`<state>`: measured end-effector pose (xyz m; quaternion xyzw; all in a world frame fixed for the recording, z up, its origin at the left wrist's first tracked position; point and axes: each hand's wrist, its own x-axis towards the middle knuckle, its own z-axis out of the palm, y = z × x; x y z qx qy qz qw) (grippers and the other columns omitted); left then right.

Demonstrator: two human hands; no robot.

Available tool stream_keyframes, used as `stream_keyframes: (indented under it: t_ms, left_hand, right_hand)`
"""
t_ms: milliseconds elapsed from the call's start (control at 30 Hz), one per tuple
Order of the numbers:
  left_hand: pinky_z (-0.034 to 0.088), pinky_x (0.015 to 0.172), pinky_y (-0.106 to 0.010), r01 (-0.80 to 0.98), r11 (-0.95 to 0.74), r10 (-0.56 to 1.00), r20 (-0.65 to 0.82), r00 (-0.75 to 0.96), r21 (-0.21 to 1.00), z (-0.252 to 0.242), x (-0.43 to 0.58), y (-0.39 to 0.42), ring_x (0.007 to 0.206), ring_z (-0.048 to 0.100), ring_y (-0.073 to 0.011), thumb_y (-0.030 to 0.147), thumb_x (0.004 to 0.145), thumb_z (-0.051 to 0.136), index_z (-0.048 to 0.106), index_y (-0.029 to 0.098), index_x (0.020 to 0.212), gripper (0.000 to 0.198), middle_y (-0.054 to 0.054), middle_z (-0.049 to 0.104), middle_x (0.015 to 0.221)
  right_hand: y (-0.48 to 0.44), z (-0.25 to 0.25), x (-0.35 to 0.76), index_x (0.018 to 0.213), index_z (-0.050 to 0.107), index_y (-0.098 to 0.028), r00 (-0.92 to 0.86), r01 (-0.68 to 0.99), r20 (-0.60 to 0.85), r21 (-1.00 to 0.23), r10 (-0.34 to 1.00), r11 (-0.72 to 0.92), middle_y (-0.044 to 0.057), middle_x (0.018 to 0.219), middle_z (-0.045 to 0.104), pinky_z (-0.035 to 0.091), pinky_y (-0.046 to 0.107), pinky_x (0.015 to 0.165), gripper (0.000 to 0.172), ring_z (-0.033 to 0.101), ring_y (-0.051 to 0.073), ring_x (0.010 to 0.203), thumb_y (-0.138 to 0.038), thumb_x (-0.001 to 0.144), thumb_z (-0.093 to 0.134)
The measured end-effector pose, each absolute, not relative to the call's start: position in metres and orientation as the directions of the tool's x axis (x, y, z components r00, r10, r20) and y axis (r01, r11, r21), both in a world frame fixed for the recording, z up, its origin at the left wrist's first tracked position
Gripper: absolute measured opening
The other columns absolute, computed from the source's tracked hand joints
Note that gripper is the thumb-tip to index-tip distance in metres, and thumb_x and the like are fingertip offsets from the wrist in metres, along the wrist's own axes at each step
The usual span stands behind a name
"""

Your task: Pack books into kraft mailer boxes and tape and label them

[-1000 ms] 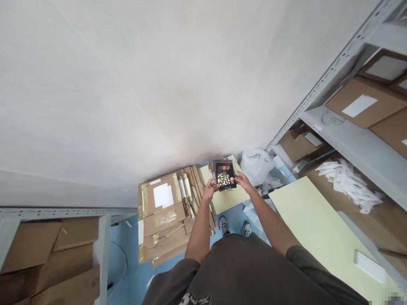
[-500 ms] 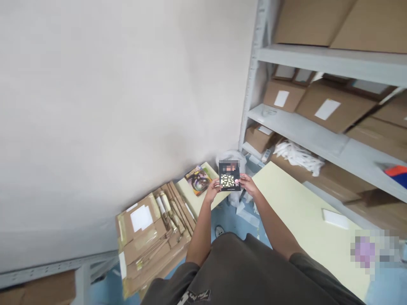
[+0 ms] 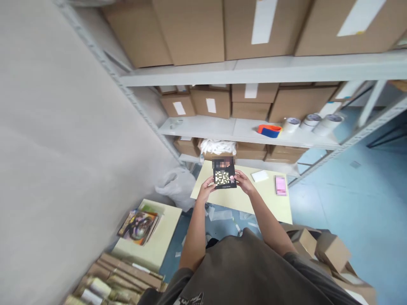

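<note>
A flat black book (image 3: 224,180), its cover carrying a cream patterned block and partly blurred, is held up in front of me between both hands. My left hand (image 3: 207,189) grips its left edge, with the fingers wrapped to the back. On the opposite edge, my right hand (image 3: 244,182) pinches the lower right side. Beneath and beyond the book lies a pale yellow table (image 3: 254,199). A white flat box (image 3: 260,176) and a pink blurred item (image 3: 280,185) rest on that table.
Grey metal shelving (image 3: 203,77) ahead bears cardboard boxes (image 3: 193,31), tape rolls (image 3: 291,124) and white cloth (image 3: 218,146). Left, a small table (image 3: 152,250) carries magazines (image 3: 140,226), beside a white plastic bag (image 3: 178,186). Folded cardboard (image 3: 117,275) is lower left; open cartons (image 3: 332,250) are lower right.
My view has turned right, from the wall to face the shelving and the yellow table. Both hands still hold the black book, which is now over that table's near-left part.
</note>
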<state>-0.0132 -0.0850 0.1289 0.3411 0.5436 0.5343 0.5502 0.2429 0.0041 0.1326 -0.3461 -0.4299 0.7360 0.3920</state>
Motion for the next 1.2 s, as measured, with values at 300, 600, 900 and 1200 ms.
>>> stream_keyframes:
  t_ms: [300,600,900,1200]
  left_hand:
    - [0.058,0.097,-0.038,-0.177,0.237,0.967,-0.214,0.138,0.955,0.137,0.054,-0.001,0.111,0.072,-0.0241,0.04,0.071,0.089,0.068,0.024,0.146,0.079,-0.011,0.074,0.128]
    - [0.057,0.107,-0.046,0.139,-0.024,0.986,0.001,0.165,0.99,0.155,0.051,0.06,0.121,0.069,-0.027,0.029,0.087,0.077,0.075,0.024,0.136,0.049,-0.013,0.073,0.136]
    - [0.056,0.112,-0.047,0.089,-0.185,0.91,0.136,0.391,0.979,0.166,0.073,0.062,0.141,0.059,-0.0329,0.023,0.081,0.081,0.057,0.027,0.157,0.08,-0.011,0.052,0.165]
    - [0.064,0.101,-0.042,0.077,-0.152,0.956,0.127,0.264,0.985,0.178,0.069,0.064,0.136,0.063,-0.0334,0.024,0.089,0.073,0.051,0.021,0.162,0.077,-0.013,0.066,0.15]
  right_hand:
    - [0.014,0.143,0.327,0.127,0.067,-0.03,-0.244,-0.369,-0.193,-0.888,0.95,-0.275,0.003,0.104,0.08,0.057,0.035,0.078,0.066,0.073,0.023,0.09,-0.051,0.069,0.09]
    - [0.026,0.156,0.292,0.114,0.066,-0.028,0.063,-0.33,-0.136,-0.938,0.989,-0.108,0.002,0.098,0.079,0.059,0.036,0.076,0.057,0.075,0.025,0.09,-0.051,0.068,0.091]
    - [0.033,0.172,0.238,0.123,0.078,-0.029,0.092,-0.196,-0.004,-0.98,0.996,0.014,0.006,0.13,0.075,0.062,0.046,0.094,0.049,0.071,0.029,0.116,-0.053,0.081,0.084]
    - [0.026,0.196,0.237,0.13,0.079,-0.035,-0.101,-0.205,-0.022,-0.978,0.995,-0.043,0.003,0.155,0.063,0.052,0.055,0.115,0.05,0.055,0.033,0.144,-0.063,0.089,0.076]
